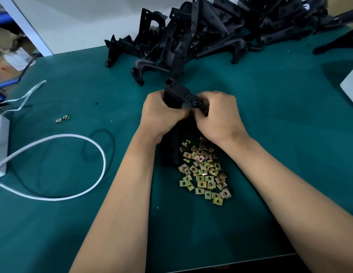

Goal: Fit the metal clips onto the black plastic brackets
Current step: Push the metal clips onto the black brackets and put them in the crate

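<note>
We hold one black plastic bracket [178, 95] above the green worktop [280, 134], near its middle, just in front of the big heap of brackets [221, 30]. Its upper end with a round hole sticks up past our knuckles, and its lower part drops out of sight beneath our hands. Our left hand [162, 113] wraps the bracket's left side, fingers curled round it. Our right hand [217, 115] grips the right end, fingers clenched over the arm with the round boss. The two hands touch at the thumbs. Whether a clip sits between our fingertips we cannot tell; they are hidden.

Directly below our wrists, between the forearms, lies a loose pile of metal clips [204, 174], yellowish squares with keyhole cut-outs, spread flat on the worktop. A dark shape lies at the pile's left edge, under our left wrist; we cannot tell what it is.

Well to the left, two stray clips [63, 119] lie together. A white cable [100, 154] loops across the left part of the worktop, with a thin black cable [112, 138] curving beside it.
</note>
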The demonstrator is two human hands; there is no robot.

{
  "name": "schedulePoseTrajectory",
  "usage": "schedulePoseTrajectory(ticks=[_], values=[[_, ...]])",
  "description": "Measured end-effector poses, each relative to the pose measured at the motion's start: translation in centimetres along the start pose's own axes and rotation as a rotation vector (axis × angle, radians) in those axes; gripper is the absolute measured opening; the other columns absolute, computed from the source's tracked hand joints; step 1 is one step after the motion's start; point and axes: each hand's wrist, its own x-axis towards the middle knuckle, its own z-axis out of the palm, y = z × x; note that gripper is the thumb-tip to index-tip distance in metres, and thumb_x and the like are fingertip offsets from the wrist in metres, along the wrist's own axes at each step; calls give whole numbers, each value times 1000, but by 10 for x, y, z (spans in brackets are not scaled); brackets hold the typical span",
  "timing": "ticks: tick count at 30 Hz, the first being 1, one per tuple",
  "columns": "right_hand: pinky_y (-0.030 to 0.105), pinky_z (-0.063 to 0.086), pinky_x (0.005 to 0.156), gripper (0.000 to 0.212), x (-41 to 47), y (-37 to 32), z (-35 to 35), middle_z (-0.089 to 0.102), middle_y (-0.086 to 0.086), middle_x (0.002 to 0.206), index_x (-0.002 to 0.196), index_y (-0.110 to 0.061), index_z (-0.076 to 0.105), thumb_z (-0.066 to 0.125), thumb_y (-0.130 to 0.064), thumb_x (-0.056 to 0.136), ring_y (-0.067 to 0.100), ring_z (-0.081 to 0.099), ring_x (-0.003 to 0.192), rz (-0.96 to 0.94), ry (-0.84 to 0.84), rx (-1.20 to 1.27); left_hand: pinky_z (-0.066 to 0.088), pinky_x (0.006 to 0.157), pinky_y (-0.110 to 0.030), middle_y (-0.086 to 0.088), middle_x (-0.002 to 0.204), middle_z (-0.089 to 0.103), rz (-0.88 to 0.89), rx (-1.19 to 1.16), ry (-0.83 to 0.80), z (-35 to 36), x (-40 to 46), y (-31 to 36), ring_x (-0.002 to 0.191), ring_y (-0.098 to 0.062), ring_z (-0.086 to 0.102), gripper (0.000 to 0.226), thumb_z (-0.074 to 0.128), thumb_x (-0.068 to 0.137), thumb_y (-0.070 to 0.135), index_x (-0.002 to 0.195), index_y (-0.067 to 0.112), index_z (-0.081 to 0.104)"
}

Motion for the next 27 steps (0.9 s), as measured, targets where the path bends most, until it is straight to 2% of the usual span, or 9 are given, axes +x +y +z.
schedulePoseTrajectory(ticks=[1, 3, 5, 13, 19, 21, 24, 25, 27], values=[[13, 32, 56, 21, 0, 0, 0, 58, -2, 75, 71, -19, 62, 66, -12, 90, 17, 52, 64, 1, -25, 11, 64, 81, -48, 1, 88, 79, 29, 3, -11, -2, 0, 0, 86, -21, 76, 33, 84, 59, 18, 91, 19, 76], [13, 28, 47, 39, 0, -1, 2, 50, -4, 68, 59, -25, 47, 64, -13, 92, 13, 47, 55, 18, -42, -23, 64, 81, -47, 1, 88, 79, 60, 9, -28, -3, -1, 0, 86, -21, 76, 31, 83, 60, 19, 90, 18, 76], [14, 24, 41, 41, -1, -2, 3, 47, -3, 62, 57, -23, 41, 62, -13, 91, 11, 45, 50, 49, -26, -65, 65, 78, -46, 2, 85, 79, 44, 7, -21, -1, -2, 0, 83, -20, 76, 35, 85, 55, 25, 88, 19, 76], [17, 24, 42, 31, -3, -8, 3, 50, 1, 60, 59, -17, 49, 63, -19, 88, 14, 44, 49, 143, 23, -136, 65, 71, -50, 0, 80, 78, -60, 2, 10, 6, -2, 2, 78, -24, 77, 41, 90, 46, 31, 83, 19, 76], [15, 25, 42, 26, -2, -4, 0, 57, 0, 54, 57, -16, 61, 61, -18, 83, 19, 51, 49, 213, 45, 1, 64, 75, -49, -2, 82, 78, -18, -32, -9, 10, -3, 5, 80, -23, 76, 25, 89, 65, 18, 86, 17, 74], [16, 29, 46, 23, -1, -4, -1, 60, 1, 56, 63, -14, 67, 62, -19, 85, 20, 55, 54, 162, 58, 2, 65, 71, -43, -2, 81, 79, -35, -97, -16, 10, -5, 6, 76, -20, 76, 22, 89, 70, 9, 86, 16, 75], [25, 43, 57, 18, -2, -4, -2, 65, 4, 71, 79, -9, 77, 65, -18, 88, 23, 60, 66, -18, 110, -55, 62, 58, -34, -2, 74, 77, -59, -215, 6, 10, -6, 8, 67, -18, 75, 21, 88, 72, 2, 80, 14, 73], [22, 42, 56, 17, -2, -5, -3, 61, 2, 73, 82, -7, 77, 66, -18, 89, 20, 57, 64, -63, 119, -78, 63, 59, -36, -2, 74, 78, -53, -226, 13, 9, -6, 8, 68, -19, 76, 21, 88, 72, 1, 79, 14, 73], [12, 27, 52, 17, -2, -7, -3, 48, -4, 68, 78, -8, 74, 67, -18, 89, 13, 45, 58, -96, 127, -109, 65, 69, -46, -5, 80, 79, -38, -194, 32, 8, -3, 6, 79, -26, 77, 21, 89, 71, 5, 82, 15, 74]])
